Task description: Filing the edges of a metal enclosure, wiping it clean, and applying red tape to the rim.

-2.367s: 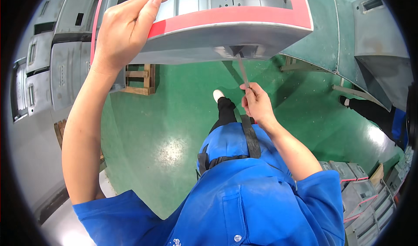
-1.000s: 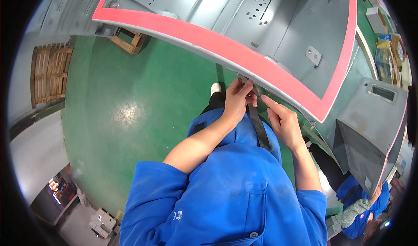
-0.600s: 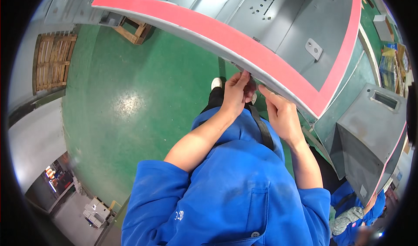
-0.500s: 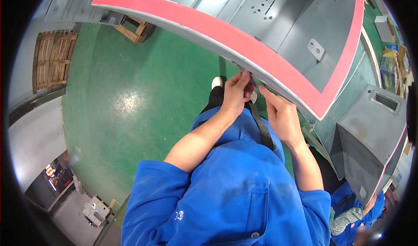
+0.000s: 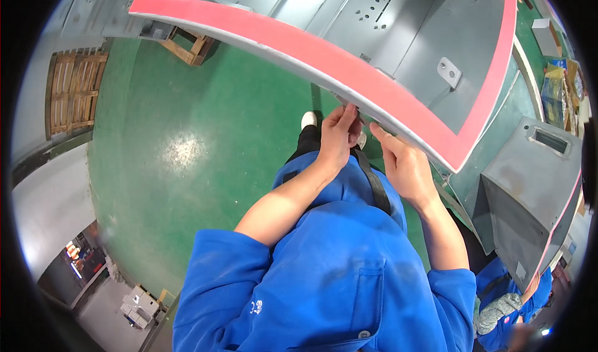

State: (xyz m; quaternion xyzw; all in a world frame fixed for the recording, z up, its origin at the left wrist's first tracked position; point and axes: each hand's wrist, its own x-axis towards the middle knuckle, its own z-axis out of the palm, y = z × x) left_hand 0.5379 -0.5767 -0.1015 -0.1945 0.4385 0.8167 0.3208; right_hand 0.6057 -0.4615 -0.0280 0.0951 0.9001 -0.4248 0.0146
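Observation:
Below the near edge of a large grey metal housing (image 5: 299,56), whose rim carries a pinkish-red band (image 5: 349,68), both my hands are raised close together. My left hand (image 5: 337,139) has thumb and fingers pinched just under the rim. A small dark bit shows at its fingertips, too hidden to name. Just to the right, my right hand (image 5: 406,168) has its index finger pointing toward the left fingertips and its other fingers curled underneath. Whatever it may grip is out of sight. A narrow gap separates the two hands.
A grey metal box part (image 5: 529,184) stands at the right, with a co-worker in blue (image 5: 517,308), wearing a patterned sleeve, below it. Wooden pallets (image 5: 76,93) lie at the left and under the housing. Cartons (image 5: 548,37) sit at the far right on the green floor (image 5: 156,103).
The whole view has shifted slightly. Both hands stay at the same spot under the rim, with hardly any change in their grip.

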